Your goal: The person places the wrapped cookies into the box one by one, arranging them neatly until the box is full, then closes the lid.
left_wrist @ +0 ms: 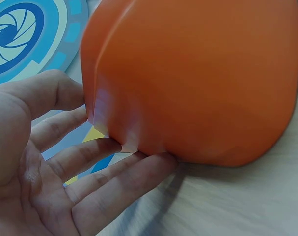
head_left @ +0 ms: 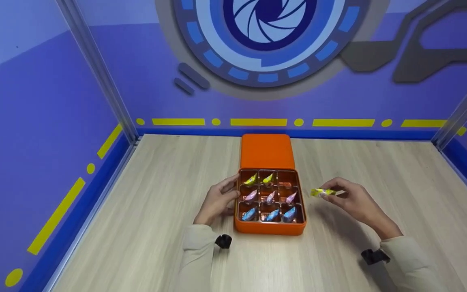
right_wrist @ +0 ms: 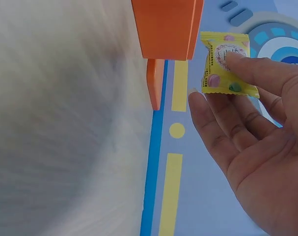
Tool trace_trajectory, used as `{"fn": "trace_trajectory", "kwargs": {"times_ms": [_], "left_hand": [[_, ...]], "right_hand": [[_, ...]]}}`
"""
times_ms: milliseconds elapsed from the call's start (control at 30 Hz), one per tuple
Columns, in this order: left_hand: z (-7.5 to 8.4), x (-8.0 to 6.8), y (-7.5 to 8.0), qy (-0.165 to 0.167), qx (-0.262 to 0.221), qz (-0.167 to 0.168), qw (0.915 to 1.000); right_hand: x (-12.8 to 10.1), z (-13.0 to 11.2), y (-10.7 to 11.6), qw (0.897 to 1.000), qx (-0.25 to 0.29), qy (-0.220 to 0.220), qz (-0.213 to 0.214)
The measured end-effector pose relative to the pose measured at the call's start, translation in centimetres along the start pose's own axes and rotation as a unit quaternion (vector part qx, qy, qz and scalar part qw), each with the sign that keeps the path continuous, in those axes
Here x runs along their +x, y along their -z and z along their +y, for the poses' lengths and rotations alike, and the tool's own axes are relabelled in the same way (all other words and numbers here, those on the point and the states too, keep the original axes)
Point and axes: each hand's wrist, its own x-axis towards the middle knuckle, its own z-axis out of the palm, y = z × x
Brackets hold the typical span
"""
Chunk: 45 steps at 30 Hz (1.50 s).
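Note:
An open orange box point(head_left: 270, 229) stands on the table, its inside divided into a grid of compartments. Wrapped candies lie in it: two yellow candies point(head_left: 251, 179) in the far row, pink candies point(head_left: 270, 197) in the middle row, blue candies point(head_left: 273, 215) in the near row. In the far right compartment point(head_left: 287, 179) the bare bottom shows. My left hand point(head_left: 216, 199) holds the box's left side, thumb at the rim and fingertips against the wall. Right of the box, above the table, my right hand point(head_left: 353, 199) pinches a yellow-wrapped candy point(right_wrist: 222, 64) between thumb and fingers.
The orange lid point(head_left: 266, 151) lies folded back behind the box, toward the back wall. Blue-purple printed panels point(head_left: 168, 101) enclose the light wood table point(head_left: 168, 162) at the back and sides. A black strap point(head_left: 375, 256) sits at the right sleeve cuff.

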Motion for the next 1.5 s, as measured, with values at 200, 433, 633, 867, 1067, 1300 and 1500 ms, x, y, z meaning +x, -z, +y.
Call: {"fn": "trace_trajectory", "kwargs": {"times_ms": [200, 433, 633, 867, 1067, 1300, 1500], "left_hand": [[0.0, 0.1, 0.1, 0.000, -0.005, -0.003, 1.0000], [0.0, 0.0, 0.1, 0.000, 0.001, -0.003, 1.0000], [0.0, 0.2, 0.1, 0.003, -0.001, 0.000, 1.0000], [-0.2, 0.2, 0.1, -0.001, -0.005, -0.001, 1.0000], [-0.2, 0.2, 0.2, 0.004, 0.001, 0.001, 1.0000], [-0.2, 0.2, 0.2, 0.002, -0.004, 0.001, 1.0000], [-0.1, 0.2, 0.1, -0.015, 0.017, 0.001, 0.9997]], "right_hand": [[1.1, -0.2, -0.2, 1.000, 0.010, -0.015, -0.021], [2.3, -0.7, -0.6, 0.999, 0.012, 0.001, -0.029], [3.4, -0.9, -0.6, 0.999, 0.031, 0.003, -0.045], [4.8, -1.1, -0.6, 0.996, 0.060, 0.005, -0.063], [6.0, -1.2, -0.9, 0.994, 0.063, -0.005, -0.087], [7.4, -1.2, -1.2, 0.992, 0.051, 0.010, -0.113], [8.4, -1.1, -1.6, 0.988, 0.054, 0.030, -0.138]]}}
